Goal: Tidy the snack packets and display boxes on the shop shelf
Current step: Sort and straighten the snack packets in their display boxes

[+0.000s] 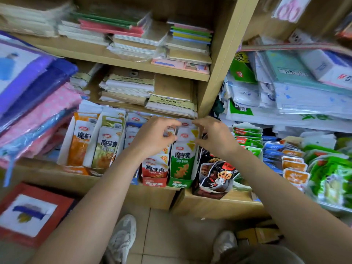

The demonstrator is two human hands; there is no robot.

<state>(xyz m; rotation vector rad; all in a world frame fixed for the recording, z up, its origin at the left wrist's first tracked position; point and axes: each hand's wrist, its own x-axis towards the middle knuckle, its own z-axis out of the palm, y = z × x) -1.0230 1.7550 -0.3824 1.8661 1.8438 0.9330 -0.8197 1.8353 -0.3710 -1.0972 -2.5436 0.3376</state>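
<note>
The shelf is light brown wood. Near its front edge stand a red box and a green box, both with white writing, and beside them a black bag with red and white pictures. At the left edge lies a pink pack with white dots.

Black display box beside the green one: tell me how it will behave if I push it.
The black display box looks crumpled and torn at the front, so it would probably buckle rather than slide stiffly. It sits tilted at the shelf edge, so a push could tip it off.
</note>
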